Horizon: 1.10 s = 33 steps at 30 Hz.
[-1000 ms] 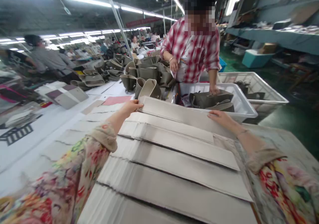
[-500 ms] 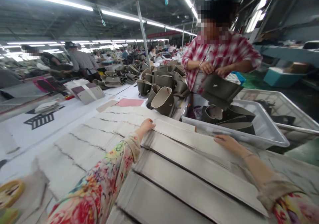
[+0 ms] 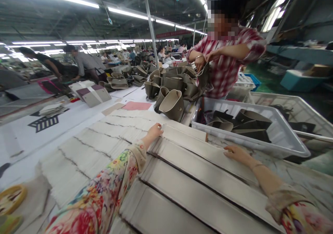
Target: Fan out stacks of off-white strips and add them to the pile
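Pale flat panels [image 3: 182,178] with dark edges lie overlapped in rows on the work table before me. My left hand [image 3: 154,132] pinches the left end of the farthest panel [image 3: 221,157] in the nearer stack. Its fingertips are drawn together at the corner. Farther right, my right hand [image 3: 238,155] has its thumb and fingers closed on that panel's far edge. The panel stretches between both hands and rests against the row below it. Beside my left arm, another spread of pale pieces [image 3: 88,150] lies overlapped on the table.
Olive bag bodies [image 3: 171,104] are heaped beyond the panels. A grey plastic bin [image 3: 288,133] holding more stands at the right. Across from me, a person in a checked shirt [image 3: 226,67] handles a bag body. A roll of yellow tape [image 3: 13,197] lies at lower left.
The panel between my hands has settled lower and flatter over the rows. My hands have barely moved. The person across has lifted a bag body from over the bin toward the left.
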Tool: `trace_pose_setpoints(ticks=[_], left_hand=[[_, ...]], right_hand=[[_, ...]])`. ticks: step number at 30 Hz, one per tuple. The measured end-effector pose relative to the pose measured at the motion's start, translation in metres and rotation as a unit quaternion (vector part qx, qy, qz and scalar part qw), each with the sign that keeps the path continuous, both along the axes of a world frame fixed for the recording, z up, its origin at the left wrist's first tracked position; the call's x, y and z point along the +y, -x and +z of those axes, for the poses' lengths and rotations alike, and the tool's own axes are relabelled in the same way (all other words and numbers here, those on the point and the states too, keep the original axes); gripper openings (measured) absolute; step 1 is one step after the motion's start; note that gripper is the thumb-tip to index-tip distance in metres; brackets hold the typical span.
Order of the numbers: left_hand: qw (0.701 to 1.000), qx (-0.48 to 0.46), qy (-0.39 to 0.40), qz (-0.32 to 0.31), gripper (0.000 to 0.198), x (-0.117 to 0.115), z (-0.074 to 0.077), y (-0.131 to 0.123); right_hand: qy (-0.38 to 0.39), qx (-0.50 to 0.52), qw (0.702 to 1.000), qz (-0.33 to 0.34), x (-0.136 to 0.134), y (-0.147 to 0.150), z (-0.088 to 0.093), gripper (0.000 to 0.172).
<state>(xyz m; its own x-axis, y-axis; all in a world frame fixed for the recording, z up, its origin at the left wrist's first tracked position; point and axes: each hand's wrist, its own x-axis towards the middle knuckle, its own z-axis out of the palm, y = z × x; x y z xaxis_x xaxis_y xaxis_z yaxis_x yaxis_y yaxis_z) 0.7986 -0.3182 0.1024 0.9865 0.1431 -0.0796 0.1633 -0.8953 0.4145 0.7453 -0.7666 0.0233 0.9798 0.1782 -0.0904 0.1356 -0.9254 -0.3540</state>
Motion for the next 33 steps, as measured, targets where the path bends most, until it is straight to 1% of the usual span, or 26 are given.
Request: trace_pose_setpoints(ticks=[2,5,9,12,18,22,25,27,29,31,33], left_hand=[[1.000,-0.004,-0.005,-0.017,0.034,0.000,0.001,0.001],[0.999,-0.008,-0.003,-0.040,0.025,0.001,0.000,0.001],[0.998,-0.015,0.009,-0.056,0.022,0.005,-0.003,-0.003],[0.998,-0.021,0.013,-0.061,0.023,0.006,-0.007,-0.006],[0.998,-0.028,0.015,-0.048,0.025,0.006,-0.014,-0.010],[0.998,-0.029,0.004,-0.049,0.025,0.005,-0.014,-0.009],[0.998,-0.027,-0.010,-0.052,0.025,0.002,-0.011,-0.005],[0.997,-0.032,-0.036,-0.058,0.024,0.000,-0.006,0.000],[0.992,-0.046,-0.095,-0.074,0.023,-0.002,0.000,0.004],[0.980,-0.067,-0.162,-0.093,0.023,-0.006,0.009,0.007],[0.970,-0.096,-0.193,-0.112,0.028,-0.014,0.015,0.007]], right_hand=[[-0.010,-0.014,1.000,0.023,0.012,0.004,0.002,0.044],[-0.037,-0.015,0.997,0.064,0.034,0.010,0.005,0.042],[-0.054,0.003,0.997,0.062,0.054,0.016,0.006,0.048],[-0.063,0.013,0.996,0.055,0.057,0.017,0.008,0.050],[-0.079,0.018,0.995,0.058,0.051,0.020,0.012,0.047],[-0.090,0.015,0.995,0.052,0.049,0.022,0.009,0.047],[-0.098,0.010,0.994,0.049,0.048,0.023,0.006,0.045],[-0.100,0.007,0.994,0.045,0.048,0.022,0.004,0.044],[-0.100,0.006,0.994,0.036,0.048,0.021,0.002,0.043],[-0.097,0.006,0.995,0.018,0.049,0.018,0.001,0.045],[-0.095,0.002,0.995,-0.004,0.052,0.013,0.000,0.049]])
